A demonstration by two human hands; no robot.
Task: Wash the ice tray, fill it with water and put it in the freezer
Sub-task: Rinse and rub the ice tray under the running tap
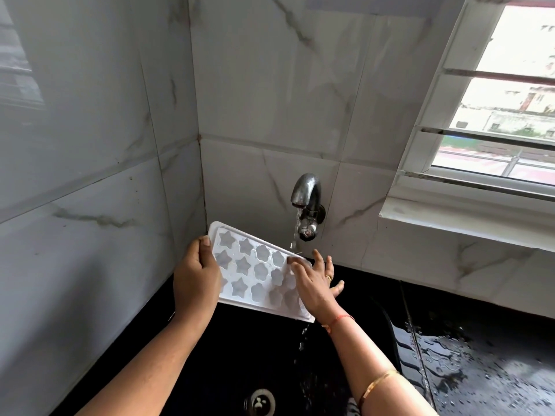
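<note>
A white ice tray (255,271) with star- and flower-shaped cells is held tilted over the black sink (240,355), its right end lower. My left hand (195,277) grips the tray's left end, thumb on top. My right hand (315,280) lies flat on the tray's right part, fingers straight and spread, touching the cells. A thin stream of water falls from the metal tap (306,202) onto the tray's far right corner. Water drips off the tray's lower right corner into the sink.
The sink drain (259,402) sits at the bottom centre. A wet black counter (480,370) lies to the right. Marble-look tiled walls (90,175) meet in a corner behind the tray. A barred window (495,115) with a white sill is at the upper right.
</note>
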